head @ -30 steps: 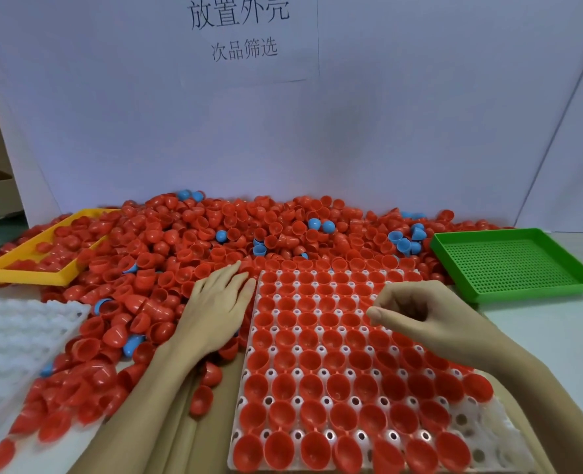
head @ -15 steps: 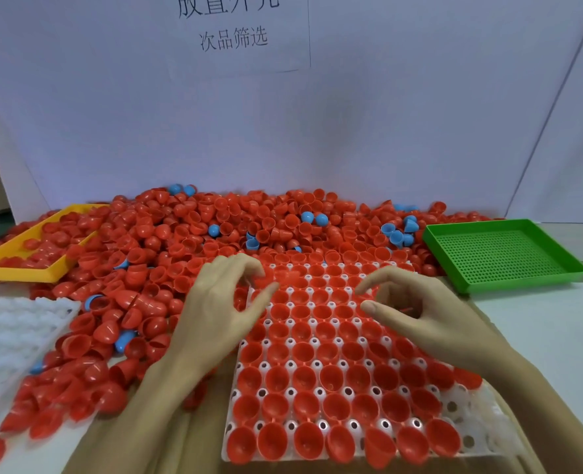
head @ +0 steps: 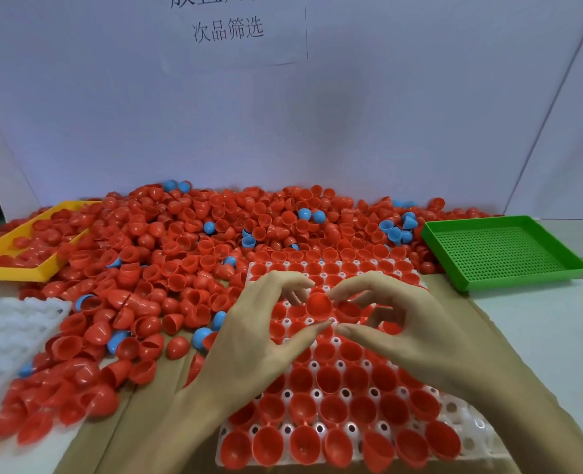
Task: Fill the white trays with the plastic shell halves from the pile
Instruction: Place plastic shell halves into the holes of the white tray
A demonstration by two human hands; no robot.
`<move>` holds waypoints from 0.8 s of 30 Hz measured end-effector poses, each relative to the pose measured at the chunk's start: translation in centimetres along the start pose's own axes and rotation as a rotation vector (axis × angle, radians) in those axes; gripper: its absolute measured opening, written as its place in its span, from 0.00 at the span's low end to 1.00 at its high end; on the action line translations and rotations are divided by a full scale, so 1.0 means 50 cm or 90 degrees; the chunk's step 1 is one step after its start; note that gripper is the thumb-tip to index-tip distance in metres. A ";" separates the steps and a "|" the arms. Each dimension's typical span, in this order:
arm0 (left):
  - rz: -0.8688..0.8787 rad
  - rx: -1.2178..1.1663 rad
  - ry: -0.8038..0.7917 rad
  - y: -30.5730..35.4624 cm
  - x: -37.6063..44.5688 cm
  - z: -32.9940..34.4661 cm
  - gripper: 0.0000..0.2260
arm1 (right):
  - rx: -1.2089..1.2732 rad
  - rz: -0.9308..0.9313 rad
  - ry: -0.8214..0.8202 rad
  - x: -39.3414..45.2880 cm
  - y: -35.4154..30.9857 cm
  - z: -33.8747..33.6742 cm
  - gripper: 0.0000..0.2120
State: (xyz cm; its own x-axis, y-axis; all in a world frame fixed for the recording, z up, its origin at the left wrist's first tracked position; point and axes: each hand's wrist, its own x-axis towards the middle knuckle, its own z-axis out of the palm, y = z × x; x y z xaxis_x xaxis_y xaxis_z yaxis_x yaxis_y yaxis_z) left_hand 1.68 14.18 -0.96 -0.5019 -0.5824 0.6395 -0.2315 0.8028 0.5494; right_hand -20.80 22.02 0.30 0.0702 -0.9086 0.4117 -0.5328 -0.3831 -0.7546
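Basically both hands are over the middle of the white tray point(head: 454, 436), working one red shell half point(head: 319, 305) between them. Left hand point(head: 262, 340) has index and thumb curled round that shell, open side toward the camera; right hand point(head: 403, 323) has thumb and forefinger curled in just beside it, tips near or touching the shell or its neighbour, and whether it grips anything I cannot tell. Likely reason for the two-handed hold: a shell sat crooked or stacked in a pocket, so it is being lifted and turned before reseating cup-up like the rest. Tray is almost full, with red cups in nearly every pocket; a few bare pockets show at its near right corner. Supply is the pile point(head: 198, 254) behind and left of the tray, red with a few blue halves point(head: 394, 230) mixed in. A second white tray point(head: 6, 333) lies well left of the first, bare where it shows. Green tray point(head: 502, 251) sits right of the white tray, with no shells visible in it; yellow tray point(head: 16, 258) far left, partly buried by the pile. Versus a second ago: the left hand lay flat on the pile at the tray's left edge and the right was a loose fist over the tray; half a second ago both were moving in, and now they meet on the shell. Camera has also dipped, cutting off the top of the wall sign point(head: 227, 29).
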 end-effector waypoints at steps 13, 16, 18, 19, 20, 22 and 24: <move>-0.140 -0.225 -0.004 0.011 0.004 0.004 0.16 | 0.001 -0.017 0.025 0.000 0.001 0.013 0.29; -0.174 -0.243 -0.021 0.001 0.007 0.006 0.11 | 0.052 -0.002 0.016 -0.003 -0.006 0.014 0.29; -0.207 -0.284 -0.031 -0.004 0.011 0.007 0.12 | 0.081 0.007 0.011 -0.004 -0.013 0.016 0.23; -0.222 -0.312 -0.039 -0.006 0.013 0.007 0.12 | 0.084 0.008 0.014 -0.004 -0.016 0.017 0.19; -0.234 -0.338 -0.050 -0.007 0.015 0.007 0.12 | 0.080 0.005 0.019 -0.004 -0.017 0.018 0.15; -0.248 -0.371 -0.084 -0.011 0.017 0.005 0.10 | 0.047 -0.002 0.026 -0.004 -0.017 0.020 0.11; -0.268 -0.405 -0.135 -0.014 0.016 0.005 0.09 | -0.002 -0.008 0.029 -0.004 -0.015 0.023 0.11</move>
State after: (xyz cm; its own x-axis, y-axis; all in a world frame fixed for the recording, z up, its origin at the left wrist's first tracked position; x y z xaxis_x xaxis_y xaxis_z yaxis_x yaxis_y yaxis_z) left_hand 1.23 13.19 -0.96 -0.6410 -0.7327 0.2285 0.0513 0.2561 0.9653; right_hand -19.44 22.30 0.21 0.0376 -0.8952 0.4441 -0.5350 -0.3934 -0.7477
